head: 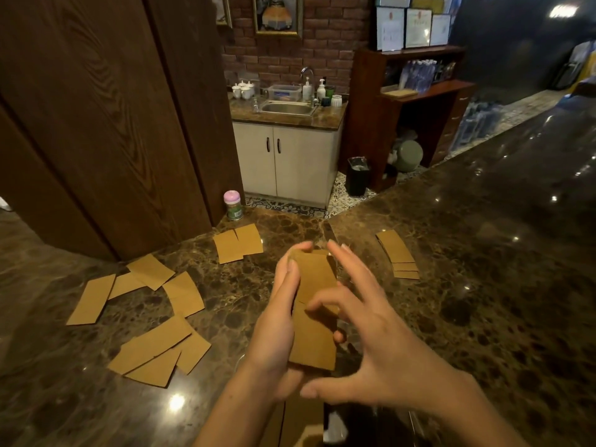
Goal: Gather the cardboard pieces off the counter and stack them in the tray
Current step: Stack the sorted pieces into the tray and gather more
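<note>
Nearest the camera, below the wrists, lies a brown cardboard sheet [303,417], partly hidden. Loose pieces [154,346] lie scattered on the counter [467,317] at left, two more [238,243] lie farther back, and a small fanned pile [398,253] sits at right. Between these, the left hand [277,330] grips a stack [314,311] of pieces held above the counter, fingers curled along its left edge. The right hand [377,337] is spread open, fingertips touching the stack's face and right edge.

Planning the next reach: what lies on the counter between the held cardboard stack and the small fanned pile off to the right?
Nothing: in the head view, only bare marble counter separates the held stack from the fanned pile.
</note>
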Demonstrator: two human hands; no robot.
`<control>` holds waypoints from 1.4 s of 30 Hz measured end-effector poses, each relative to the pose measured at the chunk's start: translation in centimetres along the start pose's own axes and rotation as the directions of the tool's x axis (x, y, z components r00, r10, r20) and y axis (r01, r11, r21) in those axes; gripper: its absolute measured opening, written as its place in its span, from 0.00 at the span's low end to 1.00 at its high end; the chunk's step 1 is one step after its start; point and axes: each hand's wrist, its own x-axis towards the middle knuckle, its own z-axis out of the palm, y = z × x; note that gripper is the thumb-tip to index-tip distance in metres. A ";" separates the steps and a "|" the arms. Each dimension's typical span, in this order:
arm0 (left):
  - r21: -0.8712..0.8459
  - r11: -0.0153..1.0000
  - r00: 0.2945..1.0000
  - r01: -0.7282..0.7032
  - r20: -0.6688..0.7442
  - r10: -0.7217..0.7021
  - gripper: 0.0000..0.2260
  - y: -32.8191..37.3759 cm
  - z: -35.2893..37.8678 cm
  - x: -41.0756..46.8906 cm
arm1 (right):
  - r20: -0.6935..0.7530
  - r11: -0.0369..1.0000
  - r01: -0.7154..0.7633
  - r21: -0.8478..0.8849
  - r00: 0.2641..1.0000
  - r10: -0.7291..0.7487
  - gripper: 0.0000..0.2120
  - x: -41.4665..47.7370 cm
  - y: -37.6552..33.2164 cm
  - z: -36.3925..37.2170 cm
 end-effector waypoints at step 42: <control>0.846 -0.405 0.923 -0.347 0.232 -0.306 0.19 -5.2 -12.1 -7.5 | 0.638 0.833 -0.039 -0.552 0.623 0.453 0.42 -4.9 3.1 4.6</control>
